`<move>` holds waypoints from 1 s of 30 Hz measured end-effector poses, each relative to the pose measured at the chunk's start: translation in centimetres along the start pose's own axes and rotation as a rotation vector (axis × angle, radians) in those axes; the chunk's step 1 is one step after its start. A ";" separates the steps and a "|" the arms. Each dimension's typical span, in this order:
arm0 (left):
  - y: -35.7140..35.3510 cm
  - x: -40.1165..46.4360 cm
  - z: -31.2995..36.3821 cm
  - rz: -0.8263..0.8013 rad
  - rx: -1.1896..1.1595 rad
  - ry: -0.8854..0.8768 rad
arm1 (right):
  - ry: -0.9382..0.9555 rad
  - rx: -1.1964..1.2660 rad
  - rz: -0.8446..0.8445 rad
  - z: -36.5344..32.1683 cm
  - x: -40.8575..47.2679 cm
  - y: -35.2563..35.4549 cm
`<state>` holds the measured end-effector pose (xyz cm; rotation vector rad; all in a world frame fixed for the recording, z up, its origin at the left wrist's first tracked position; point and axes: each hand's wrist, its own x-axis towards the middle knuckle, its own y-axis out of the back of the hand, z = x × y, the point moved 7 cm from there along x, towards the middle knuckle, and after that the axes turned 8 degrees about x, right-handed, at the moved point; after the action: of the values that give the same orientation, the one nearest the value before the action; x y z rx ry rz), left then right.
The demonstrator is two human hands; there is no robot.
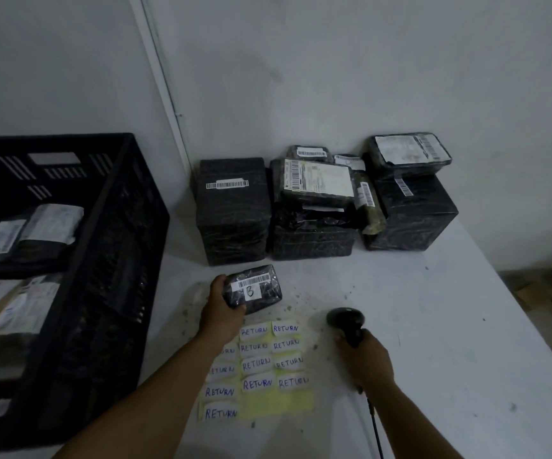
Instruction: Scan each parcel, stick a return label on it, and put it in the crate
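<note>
My left hand (222,305) grips a small black-wrapped parcel (257,290) by its left end, just above the white table; its top shows a barcode strip and a white tag marked "B". My right hand (365,361) holds a black barcode scanner (346,319) by the handle, its head to the right of the parcel. A yellow sheet of handwritten "RETURN" labels (268,362) lies on the table between my forearms. A black plastic crate (115,246) stands at the left and holds several parcels with white labels.
Several black-wrapped parcels (304,200) with barcode labels are stacked against the back wall, the leftmost a tall block (233,210). The white table (433,326) ends at the right, where the floor and a dark object show. The scanner's cable trails toward me.
</note>
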<state>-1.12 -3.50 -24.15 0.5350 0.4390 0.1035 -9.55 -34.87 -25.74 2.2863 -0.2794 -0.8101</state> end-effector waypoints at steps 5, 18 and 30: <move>0.2 0.4 -0.1 -0.014 0.060 -0.065 | 0.054 0.168 -0.068 -1.7 -1.6 -0.5; 0.2 -0.1 -0.6 -0.045 0.145 -0.143 | 0.240 0.422 -0.274 -9.3 -11.2 1.1; 0.1 -0.6 -0.9 -0.005 0.148 -0.192 | 0.252 0.363 -0.298 -9.9 -13.6 1.3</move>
<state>-2.07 -3.12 -24.62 0.6822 0.2617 0.0142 -14.05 -25.08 -12.76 2.7863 0.0365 -0.6429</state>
